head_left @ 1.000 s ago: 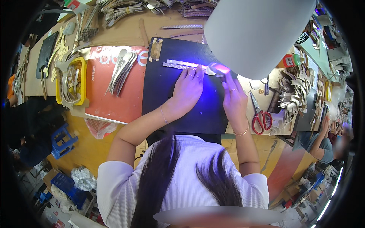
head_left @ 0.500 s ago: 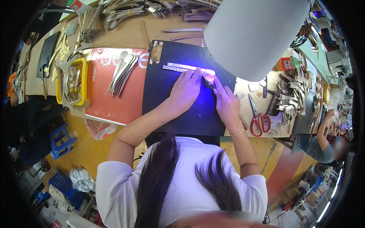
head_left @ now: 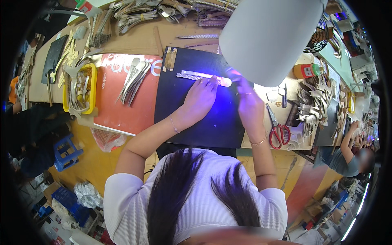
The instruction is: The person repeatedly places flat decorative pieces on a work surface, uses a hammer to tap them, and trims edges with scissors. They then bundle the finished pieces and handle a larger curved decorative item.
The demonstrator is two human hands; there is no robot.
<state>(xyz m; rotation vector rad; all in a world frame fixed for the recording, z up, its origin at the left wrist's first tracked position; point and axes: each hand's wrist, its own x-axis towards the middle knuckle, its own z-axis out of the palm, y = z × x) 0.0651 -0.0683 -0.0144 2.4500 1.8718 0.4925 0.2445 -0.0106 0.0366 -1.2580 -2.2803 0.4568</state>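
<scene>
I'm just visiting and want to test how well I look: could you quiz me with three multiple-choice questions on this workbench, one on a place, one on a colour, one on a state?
1. Where do the scissors lie?
A. right of the black mat
B. in the yellow tray
C. on the floor

2. What colour are the scissors' handles?
A. green
B. red
C. white

3. What is the left hand doing?
A. hanging off the table
B. gripping the scissors
C. pressing fingertips on the pale strip

Answers: 1 A, they lie just past the mat's right edge; 2 B, the loops are red; 3 C, its fingers rest on the strip.
</scene>
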